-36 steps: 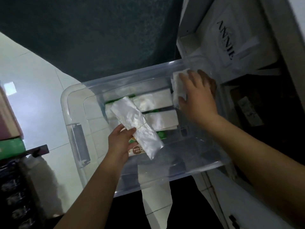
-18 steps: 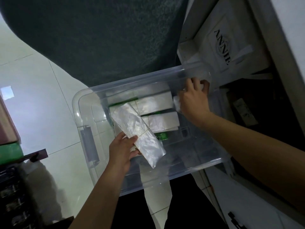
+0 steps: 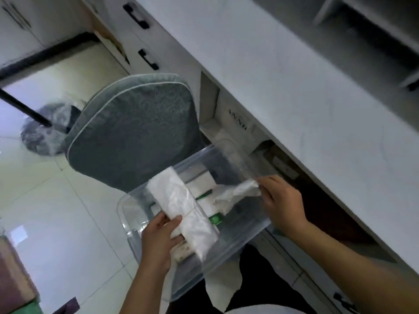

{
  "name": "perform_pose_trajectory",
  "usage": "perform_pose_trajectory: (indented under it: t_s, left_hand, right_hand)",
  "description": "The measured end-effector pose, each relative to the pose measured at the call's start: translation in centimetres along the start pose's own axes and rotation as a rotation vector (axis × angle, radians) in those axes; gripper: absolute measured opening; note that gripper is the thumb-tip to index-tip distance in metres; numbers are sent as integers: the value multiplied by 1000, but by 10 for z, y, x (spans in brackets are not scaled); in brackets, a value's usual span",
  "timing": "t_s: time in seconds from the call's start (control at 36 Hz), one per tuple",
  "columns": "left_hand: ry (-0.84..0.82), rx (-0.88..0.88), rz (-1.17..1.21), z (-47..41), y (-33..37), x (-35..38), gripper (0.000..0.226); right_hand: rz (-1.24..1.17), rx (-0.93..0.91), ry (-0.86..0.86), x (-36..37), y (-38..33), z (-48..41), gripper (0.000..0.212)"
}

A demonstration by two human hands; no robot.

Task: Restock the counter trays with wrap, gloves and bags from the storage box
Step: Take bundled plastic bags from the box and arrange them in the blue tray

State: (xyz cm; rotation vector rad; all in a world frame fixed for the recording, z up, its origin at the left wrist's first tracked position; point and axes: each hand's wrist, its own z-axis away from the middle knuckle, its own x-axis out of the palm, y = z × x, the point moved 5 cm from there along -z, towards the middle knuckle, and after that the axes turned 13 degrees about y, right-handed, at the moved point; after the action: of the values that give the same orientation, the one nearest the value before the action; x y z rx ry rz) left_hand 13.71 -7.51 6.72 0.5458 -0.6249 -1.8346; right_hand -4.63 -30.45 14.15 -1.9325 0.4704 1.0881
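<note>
A clear plastic storage box [image 3: 229,266] sits on the floor below me. My left hand [image 3: 159,236] grips a long bundle of clear plastic bags [image 3: 181,205] tied with a thin band, held over the box's left half, together with a small printed pack. My right hand [image 3: 281,200] pinches a crumpled clear packet [image 3: 235,194] above the box's right side. White and green boxes [image 3: 204,184] lie inside, partly hidden by the bundle.
A grey padded chair seat [image 3: 133,132] stands just behind the box. A white counter [image 3: 294,87] runs along the right, with an open cabinet [image 3: 238,123] beneath it and drawers with black handles [image 3: 148,58]. Pale floor tiles [image 3: 56,211] lie to the left.
My view has swung up, bringing the counter and chair into sight. My right hand has lifted the crumpled packet out from the box's far corner. My left hand still holds the bundle.
</note>
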Motion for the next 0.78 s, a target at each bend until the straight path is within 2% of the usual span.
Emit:
perform_pose_trajectory:
  t_s: [0.11, 0.28, 0.36, 0.47, 0.56, 0.64, 0.78]
  left_hand:
    - [-155, 111, -63, 22, 37, 32, 23]
    - [-466, 197, -141, 71, 73, 117, 25]
    - [-575, 230, -150, 102, 84, 156, 25]
    - [-647, 224, -155, 138, 79, 198, 34]
    - [-657, 179, -185, 164, 61, 224, 47]
    - [-669, 154, -227, 185, 44, 248, 42]
    - [-649, 173, -316, 198, 25, 286, 34]
  right_hand:
    - [-59, 120, 199, -87, -2, 9, 17]
    - [-66, 221, 476, -208, 11, 16, 18]
    - [-85, 240, 536, -261, 26, 12, 18]
    - [-87, 274, 450, -316, 64, -8, 14]
    - [-223, 486, 274, -336, 113, -25, 14]
    - [-289, 662, 102, -340, 170, -42, 17]
    - [-155, 749, -103, -314, 256, -76, 16]
